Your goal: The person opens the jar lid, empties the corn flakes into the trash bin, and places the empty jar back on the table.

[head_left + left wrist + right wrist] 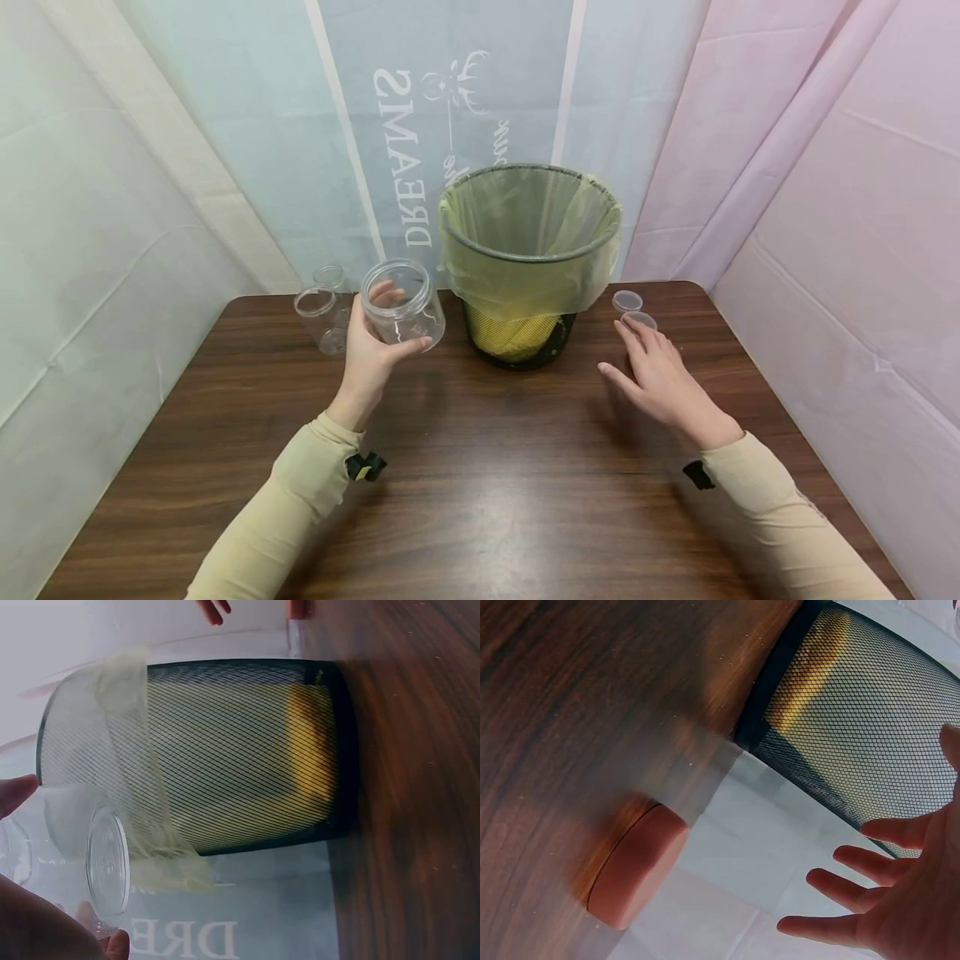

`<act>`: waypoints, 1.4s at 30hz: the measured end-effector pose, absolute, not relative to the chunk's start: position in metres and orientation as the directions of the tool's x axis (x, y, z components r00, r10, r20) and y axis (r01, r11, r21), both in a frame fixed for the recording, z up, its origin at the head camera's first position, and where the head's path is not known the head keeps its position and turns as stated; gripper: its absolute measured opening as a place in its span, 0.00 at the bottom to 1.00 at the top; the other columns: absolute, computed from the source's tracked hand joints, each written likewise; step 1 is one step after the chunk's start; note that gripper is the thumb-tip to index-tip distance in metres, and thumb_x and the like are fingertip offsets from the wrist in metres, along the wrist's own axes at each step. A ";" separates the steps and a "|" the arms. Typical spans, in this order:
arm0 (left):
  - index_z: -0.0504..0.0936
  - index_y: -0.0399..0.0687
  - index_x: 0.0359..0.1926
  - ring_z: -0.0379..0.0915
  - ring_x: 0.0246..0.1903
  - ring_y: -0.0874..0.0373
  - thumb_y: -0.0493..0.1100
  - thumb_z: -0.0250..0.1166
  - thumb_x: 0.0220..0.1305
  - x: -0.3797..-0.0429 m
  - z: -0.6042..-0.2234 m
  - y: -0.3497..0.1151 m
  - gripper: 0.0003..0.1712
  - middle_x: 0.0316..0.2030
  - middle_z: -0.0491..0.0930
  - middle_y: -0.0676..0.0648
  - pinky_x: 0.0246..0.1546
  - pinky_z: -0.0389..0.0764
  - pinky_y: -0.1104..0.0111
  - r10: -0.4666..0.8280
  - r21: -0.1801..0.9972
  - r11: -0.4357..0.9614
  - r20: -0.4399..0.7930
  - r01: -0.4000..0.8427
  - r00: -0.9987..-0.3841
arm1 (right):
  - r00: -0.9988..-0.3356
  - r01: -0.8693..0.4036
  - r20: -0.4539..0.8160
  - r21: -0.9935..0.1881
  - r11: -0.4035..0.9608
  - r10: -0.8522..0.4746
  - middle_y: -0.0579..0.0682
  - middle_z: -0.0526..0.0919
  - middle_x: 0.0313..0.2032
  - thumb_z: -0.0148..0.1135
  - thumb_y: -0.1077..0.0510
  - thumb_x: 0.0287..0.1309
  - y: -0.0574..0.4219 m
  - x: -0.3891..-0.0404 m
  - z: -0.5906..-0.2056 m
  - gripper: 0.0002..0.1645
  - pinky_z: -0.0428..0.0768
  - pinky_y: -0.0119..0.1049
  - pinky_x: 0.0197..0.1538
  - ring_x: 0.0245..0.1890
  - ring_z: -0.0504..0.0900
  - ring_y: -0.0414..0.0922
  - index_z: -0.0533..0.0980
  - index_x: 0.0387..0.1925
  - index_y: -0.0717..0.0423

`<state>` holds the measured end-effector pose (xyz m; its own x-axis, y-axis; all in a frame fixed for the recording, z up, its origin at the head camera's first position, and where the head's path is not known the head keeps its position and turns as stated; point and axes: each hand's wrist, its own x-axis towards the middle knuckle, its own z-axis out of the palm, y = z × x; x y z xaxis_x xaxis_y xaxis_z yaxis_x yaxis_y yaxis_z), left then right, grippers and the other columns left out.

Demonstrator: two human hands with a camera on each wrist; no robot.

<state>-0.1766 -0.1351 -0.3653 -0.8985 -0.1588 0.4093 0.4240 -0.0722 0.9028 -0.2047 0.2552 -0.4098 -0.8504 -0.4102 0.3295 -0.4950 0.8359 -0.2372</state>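
My left hand [372,346] grips a clear plastic jar [405,304] by its side, raised above the table with its open mouth up. In the left wrist view the jar [71,847] lies between thumb and fingers, its round base showing. My right hand [663,379] is over the table's right side, fingers spread and holding nothing. Close beyond its fingertips are two clear round lids [627,301], one partly covered by the fingers. Between the hands stands a black mesh wastebasket [525,342] with a yellowish translucent bag [517,287] folded over its rim.
More clear jars [315,302] stand together at the back left of the wooden table [480,467]. A reddish-brown rounded block [639,866] shows on the table in the right wrist view; its kind is unclear. Printed cloth curtains [405,158] hang behind and along both sides.
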 end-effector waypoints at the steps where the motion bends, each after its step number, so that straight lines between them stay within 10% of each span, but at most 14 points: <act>1: 0.60 0.38 0.63 0.68 0.55 0.49 0.18 0.70 0.34 -0.177 -0.367 -0.136 0.51 0.55 0.69 0.38 0.55 0.70 0.70 -0.161 0.904 -0.073 0.405 0.420 -0.900 | -0.847 -0.499 0.334 -0.233 0.835 -0.413 0.65 0.58 0.67 0.55 0.41 0.63 0.256 -0.204 -0.411 0.44 0.56 0.62 0.63 0.64 0.59 0.65 0.57 0.69 0.66; 42: 0.59 0.41 0.64 0.65 0.58 0.52 0.22 0.74 0.34 -0.173 -0.425 -0.204 0.53 0.61 0.68 0.41 0.54 0.69 0.69 -0.298 0.981 0.153 0.164 0.123 -0.940 | -0.855 -0.465 0.372 -0.238 0.853 -0.363 0.72 0.61 0.63 0.58 0.43 0.61 0.287 -0.197 -0.422 0.43 0.58 0.65 0.59 0.62 0.59 0.68 0.60 0.65 0.70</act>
<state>-0.1729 -0.2039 -0.4254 -0.9404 -0.2977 0.1644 0.1230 0.1530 0.9805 -0.1967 0.2866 -0.4218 -0.8547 -0.3626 0.3716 -0.4652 0.8526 -0.2380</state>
